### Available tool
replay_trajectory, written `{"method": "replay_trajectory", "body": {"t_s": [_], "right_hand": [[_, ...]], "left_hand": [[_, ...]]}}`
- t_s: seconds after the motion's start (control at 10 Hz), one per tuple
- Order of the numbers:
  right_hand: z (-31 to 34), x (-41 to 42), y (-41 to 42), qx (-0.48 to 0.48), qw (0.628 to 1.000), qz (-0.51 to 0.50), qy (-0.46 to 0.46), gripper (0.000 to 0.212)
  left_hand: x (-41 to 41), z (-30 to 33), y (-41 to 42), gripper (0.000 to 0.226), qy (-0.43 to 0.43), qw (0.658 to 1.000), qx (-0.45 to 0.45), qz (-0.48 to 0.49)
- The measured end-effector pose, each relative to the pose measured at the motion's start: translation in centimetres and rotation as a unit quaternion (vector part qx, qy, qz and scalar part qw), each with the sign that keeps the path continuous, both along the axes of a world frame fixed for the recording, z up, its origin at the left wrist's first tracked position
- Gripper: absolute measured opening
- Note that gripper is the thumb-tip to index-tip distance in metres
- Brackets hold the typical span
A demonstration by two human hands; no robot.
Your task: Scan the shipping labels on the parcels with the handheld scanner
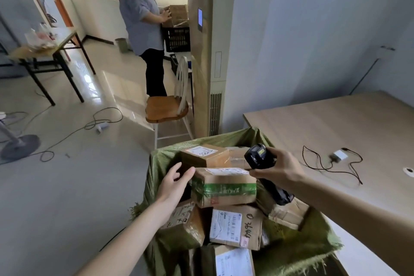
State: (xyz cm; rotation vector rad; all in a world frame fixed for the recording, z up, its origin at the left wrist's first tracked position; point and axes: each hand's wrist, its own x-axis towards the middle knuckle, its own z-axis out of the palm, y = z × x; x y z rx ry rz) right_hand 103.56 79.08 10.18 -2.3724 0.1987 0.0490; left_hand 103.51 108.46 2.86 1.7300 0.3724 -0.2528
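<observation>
head view: right hand (281, 169) clenched round black handheld scanner (257, 155), above the parcels piled in a green woven sack (298, 251) at the wooden table's (336, 123) near-left corner. left hand (173, 184) relaxed, fingertips touching the green-taped parcel's (224, 188) left edge. small corrugated cartons: likely light, stiff, tape slick; grasp by side faces, paper label (226, 171) on top.

A green woven sack (298, 251) lies open at the counter's (336, 123) 7 o'clock corner, cardboard parcels (224, 188) heaped in it. Toward 3 o'clock on the pale wood counter lies a white adapter (339, 155) with its black cable (322, 169) looped about it.
</observation>
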Motion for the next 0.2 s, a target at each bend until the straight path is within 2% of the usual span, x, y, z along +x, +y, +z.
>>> {"method": "replay_trajectory", "body": {"t_s": [0.2], "right_hand": [[3.0,-1.3,-0.4,0.005,1.0,0.003,0.009,0.041]], "left_hand": [[-1.1,4.1,-0.8,0.059,-0.076,0.997,0.012,-0.021]]}}
